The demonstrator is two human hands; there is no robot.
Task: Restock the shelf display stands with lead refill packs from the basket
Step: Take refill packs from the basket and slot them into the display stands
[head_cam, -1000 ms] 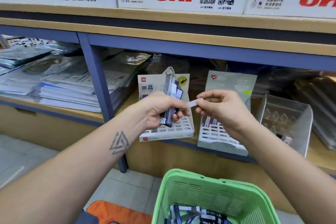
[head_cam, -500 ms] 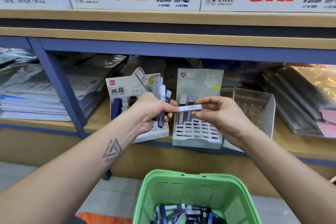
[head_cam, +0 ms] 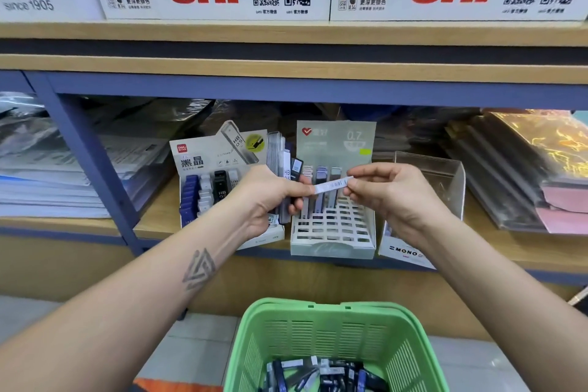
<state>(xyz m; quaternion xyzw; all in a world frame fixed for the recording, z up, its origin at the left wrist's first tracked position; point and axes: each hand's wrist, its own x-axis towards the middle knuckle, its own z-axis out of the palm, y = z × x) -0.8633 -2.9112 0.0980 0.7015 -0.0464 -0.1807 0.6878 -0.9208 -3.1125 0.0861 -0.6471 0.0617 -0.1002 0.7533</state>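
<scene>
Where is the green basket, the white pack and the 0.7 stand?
green basket point(head_cam: 254, 328): head view, left rim.
white pack point(head_cam: 332, 184): head view, barcode side.
0.7 stand point(head_cam: 334, 248): head view, front lip.

In the middle of the frame two display stands sit side by side on the lower shelf point(head_cam: 318, 267): the left stand point(head_cam: 203, 165) and the right stand point(head_cam: 334, 232). A clear box point(head_cam: 445, 181) stands just right of them. Before them, the left hand point(head_cam: 267, 197) and the right hand point(head_cam: 391, 191) meet at one lead refill pack point(head_cam: 332, 184). The basket point(head_cam: 334, 337) is at the bottom centre, with packs in it.
</scene>
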